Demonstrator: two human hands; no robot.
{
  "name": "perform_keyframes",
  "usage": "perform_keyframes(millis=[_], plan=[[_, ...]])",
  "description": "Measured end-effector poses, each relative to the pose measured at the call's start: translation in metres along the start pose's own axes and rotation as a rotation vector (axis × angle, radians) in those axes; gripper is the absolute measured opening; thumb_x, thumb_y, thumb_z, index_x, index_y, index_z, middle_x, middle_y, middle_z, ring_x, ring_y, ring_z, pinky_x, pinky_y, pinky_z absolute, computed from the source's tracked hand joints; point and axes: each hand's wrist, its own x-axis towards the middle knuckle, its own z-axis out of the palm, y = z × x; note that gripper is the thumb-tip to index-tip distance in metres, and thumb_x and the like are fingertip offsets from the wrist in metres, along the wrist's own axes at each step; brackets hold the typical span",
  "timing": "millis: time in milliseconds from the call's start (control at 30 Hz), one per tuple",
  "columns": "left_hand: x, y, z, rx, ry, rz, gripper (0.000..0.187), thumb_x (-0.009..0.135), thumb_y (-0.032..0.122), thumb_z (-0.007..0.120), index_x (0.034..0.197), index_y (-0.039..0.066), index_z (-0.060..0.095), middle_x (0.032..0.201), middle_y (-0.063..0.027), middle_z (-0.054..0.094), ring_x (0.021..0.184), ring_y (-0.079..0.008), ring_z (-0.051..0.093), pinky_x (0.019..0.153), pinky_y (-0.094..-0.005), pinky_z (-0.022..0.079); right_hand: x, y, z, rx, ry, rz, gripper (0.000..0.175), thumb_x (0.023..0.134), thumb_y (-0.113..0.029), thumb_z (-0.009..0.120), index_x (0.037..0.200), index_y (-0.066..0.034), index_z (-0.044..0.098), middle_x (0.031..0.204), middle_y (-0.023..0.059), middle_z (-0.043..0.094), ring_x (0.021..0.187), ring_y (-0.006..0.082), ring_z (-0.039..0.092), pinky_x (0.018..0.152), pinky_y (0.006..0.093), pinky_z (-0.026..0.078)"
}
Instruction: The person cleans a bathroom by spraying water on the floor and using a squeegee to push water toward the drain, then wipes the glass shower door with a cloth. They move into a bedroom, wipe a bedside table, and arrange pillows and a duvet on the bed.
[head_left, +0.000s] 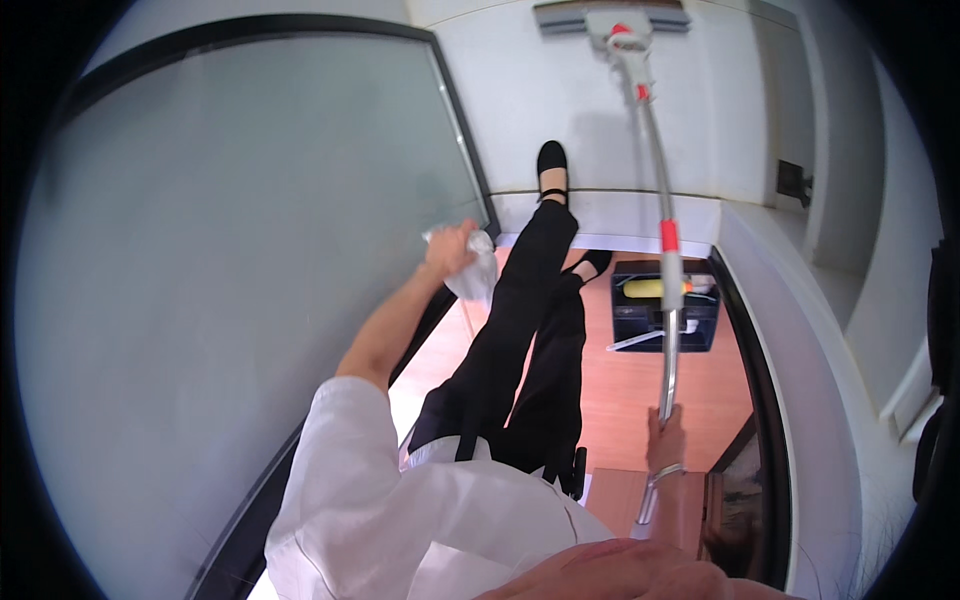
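My left hand (449, 250) grips a crumpled white cloth or thin bag (477, 279); the material is unclear. It is beside the lower corner of a frosted glass door (247, 202) with a black frame. In my right hand (666, 441) is the metal pole (670, 360) of a mop. The pole runs away from me to a wide grey mop head (611, 21) with red parts, on the white floor (517, 82) at the top of the view. A light band circles my right wrist.
A dark open caddy (624, 322) sits on the wood-look floor (600, 390), holding a yellow-bodied bottle (646, 289) and a white-handled tool (636, 342). My one shoe (552, 161) is on the raised white floor past the step edge (607, 217). A black door frame (772, 420) borders the right.
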Motion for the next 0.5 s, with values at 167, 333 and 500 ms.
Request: perform_keyframes(millis=[167,333,500], plan=[[-0.025,0.134,-0.026,-0.144,0.287,0.511,0.080,0.064,0.005,0.071,0.137,0.018,0.042,0.137,-0.0142,0.044,0.121,-0.0346,0.046,0.092,-0.0461,0.048,-0.077,0.056,0.040,0.135,-0.021,0.064,0.032,0.093,-0.032,0.057,0.099,-0.0034,0.046,0.071,0.0231,0.063,0.065,0.0421,0.062,0.055,0.0465,0.046],[-0.040,0.260,-0.005,0.099,0.114,1.218,0.064,0.070,0.008,0.070,0.130,0.016,0.051,0.144,-0.0107,0.037,0.132,-0.0322,0.037,0.098,-0.0406,0.045,-0.166,0.101,0.048,0.503,-0.426,0.382,0.030,0.088,-0.028,0.065,0.093,-0.0002,0.055,0.068,0.0102,0.058,0.066,0.0175,0.059,0.057,0.0360,0.045],[-0.037,0.308,0.042,0.655,-0.411,1.258,0.013,0.072,0.028,0.074,0.082,0.020,0.073,0.095,0.0014,0.068,0.107,-0.0218,0.056,0.082,-0.0329,0.050,-0.264,0.125,0.085,0.722,-0.264,0.554,0.033,0.079,-0.024,0.074,0.067,0.0001,0.054,0.050,0.0017,0.049,0.048,0.0129,0.053,0.045,0.0314,0.041]])
